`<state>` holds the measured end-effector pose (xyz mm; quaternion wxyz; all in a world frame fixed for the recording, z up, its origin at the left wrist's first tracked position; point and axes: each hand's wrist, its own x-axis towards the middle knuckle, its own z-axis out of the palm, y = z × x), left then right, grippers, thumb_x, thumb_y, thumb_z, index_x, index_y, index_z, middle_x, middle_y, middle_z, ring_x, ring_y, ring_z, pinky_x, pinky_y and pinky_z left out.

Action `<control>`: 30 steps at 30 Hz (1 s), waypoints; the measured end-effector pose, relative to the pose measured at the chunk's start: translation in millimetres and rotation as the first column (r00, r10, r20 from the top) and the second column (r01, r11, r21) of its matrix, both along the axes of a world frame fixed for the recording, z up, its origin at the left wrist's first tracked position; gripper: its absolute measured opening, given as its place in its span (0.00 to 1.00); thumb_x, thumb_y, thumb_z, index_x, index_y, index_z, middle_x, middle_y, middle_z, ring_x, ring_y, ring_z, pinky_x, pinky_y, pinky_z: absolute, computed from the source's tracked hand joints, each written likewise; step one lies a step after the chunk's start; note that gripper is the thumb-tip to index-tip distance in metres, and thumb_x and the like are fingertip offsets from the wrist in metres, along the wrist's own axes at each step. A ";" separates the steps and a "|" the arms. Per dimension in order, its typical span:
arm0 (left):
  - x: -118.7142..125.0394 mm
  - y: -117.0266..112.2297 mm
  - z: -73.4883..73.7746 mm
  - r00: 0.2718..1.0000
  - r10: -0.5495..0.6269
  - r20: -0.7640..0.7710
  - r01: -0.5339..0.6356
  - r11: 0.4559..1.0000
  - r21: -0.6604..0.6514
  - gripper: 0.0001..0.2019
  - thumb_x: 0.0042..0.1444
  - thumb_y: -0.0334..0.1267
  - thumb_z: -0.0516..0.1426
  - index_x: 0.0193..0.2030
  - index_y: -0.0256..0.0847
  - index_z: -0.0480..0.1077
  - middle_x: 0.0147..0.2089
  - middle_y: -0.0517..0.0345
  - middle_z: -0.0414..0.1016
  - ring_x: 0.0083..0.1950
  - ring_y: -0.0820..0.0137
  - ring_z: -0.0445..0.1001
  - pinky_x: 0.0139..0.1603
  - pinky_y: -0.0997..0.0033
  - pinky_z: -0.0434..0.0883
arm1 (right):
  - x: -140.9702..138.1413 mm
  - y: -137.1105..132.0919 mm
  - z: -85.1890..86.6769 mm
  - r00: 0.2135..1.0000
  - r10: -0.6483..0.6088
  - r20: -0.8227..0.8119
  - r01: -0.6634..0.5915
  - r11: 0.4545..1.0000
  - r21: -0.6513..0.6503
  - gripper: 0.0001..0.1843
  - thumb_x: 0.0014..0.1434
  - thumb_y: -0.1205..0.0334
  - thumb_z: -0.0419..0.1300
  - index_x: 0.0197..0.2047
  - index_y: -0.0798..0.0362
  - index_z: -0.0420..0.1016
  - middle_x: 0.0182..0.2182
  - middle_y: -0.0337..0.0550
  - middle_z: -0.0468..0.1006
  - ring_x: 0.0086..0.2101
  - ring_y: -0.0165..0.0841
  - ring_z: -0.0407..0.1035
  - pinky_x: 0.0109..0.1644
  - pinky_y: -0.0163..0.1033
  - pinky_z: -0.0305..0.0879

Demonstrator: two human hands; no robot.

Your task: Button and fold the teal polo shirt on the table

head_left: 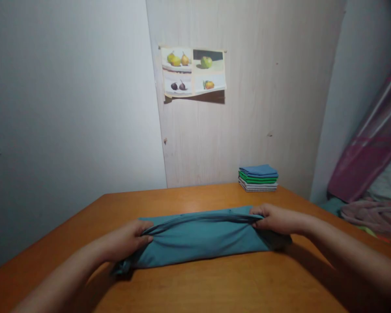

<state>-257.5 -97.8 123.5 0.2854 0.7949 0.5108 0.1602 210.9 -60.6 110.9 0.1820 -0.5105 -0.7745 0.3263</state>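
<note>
A teal cloth (198,241), perhaps a garment, stretches across the table between my two hands. My left hand (130,238) is closed on its left side, thumb and fingers pinching a gathered fold. On the right side, my right hand (273,218) pinches the same fold, which sags slightly in the middle. Part of the cloth lies flat behind the fold. A bunched end hangs below my left hand, and another darker end sticks out under my right wrist.
An orange-brown wooden table (189,291) lies under the cloth. At its far right edge stands a stack of folded cloths (258,178) in blue, green and checks. A fruit picture sheet (193,71) hangs on the wall. Beyond the right edge are a pink curtain (361,148) and rumpled fabric (371,215).
</note>
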 end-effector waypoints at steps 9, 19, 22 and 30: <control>3.6 85.1 -34.2 0.996 0.094 0.012 -0.088 0.966 -0.241 0.09 0.45 0.44 0.60 0.30 0.42 0.74 0.30 0.59 0.75 0.33 0.66 0.73 0.33 0.71 0.70 | -13.5 72.7 -17.4 0.966 -0.042 0.257 0.042 0.999 0.008 0.05 0.44 0.65 0.59 0.27 0.54 0.74 0.24 0.38 0.73 0.24 0.29 0.61 0.25 0.33 0.53; -1.4 74.6 -26.6 0.948 0.134 0.290 -0.047 0.957 -0.286 0.16 0.47 0.51 0.64 0.36 0.42 0.76 0.35 0.59 0.75 0.36 0.69 0.73 0.39 0.72 0.72 | -3.4 76.6 -40.2 0.996 -0.047 -0.072 0.038 0.992 -0.118 0.05 0.44 0.61 0.57 0.25 0.53 0.67 0.20 0.33 0.62 0.21 0.25 0.54 0.24 0.31 0.50; -0.7 67.5 -20.1 0.859 0.271 0.435 -0.160 0.948 -0.274 0.21 0.48 0.57 0.62 0.39 0.42 0.72 0.33 0.60 0.73 0.31 0.71 0.70 0.33 0.72 0.71 | -0.4 78.2 -44.0 0.958 -0.150 -0.245 0.124 0.985 -0.116 0.09 0.45 0.57 0.58 0.30 0.52 0.69 0.23 0.35 0.67 0.23 0.27 0.59 0.26 0.31 0.55; -8.2 98.7 -65.7 0.961 0.238 0.139 -0.217 0.964 -0.152 0.09 0.46 0.44 0.57 0.30 0.41 0.70 0.29 0.60 0.71 0.30 0.69 0.69 0.29 0.74 0.67 | -3.1 96.8 -69.0 0.990 -0.127 -0.053 0.120 0.985 -0.124 0.08 0.39 0.64 0.56 0.26 0.54 0.71 0.20 0.34 0.66 0.22 0.27 0.57 0.26 0.33 0.52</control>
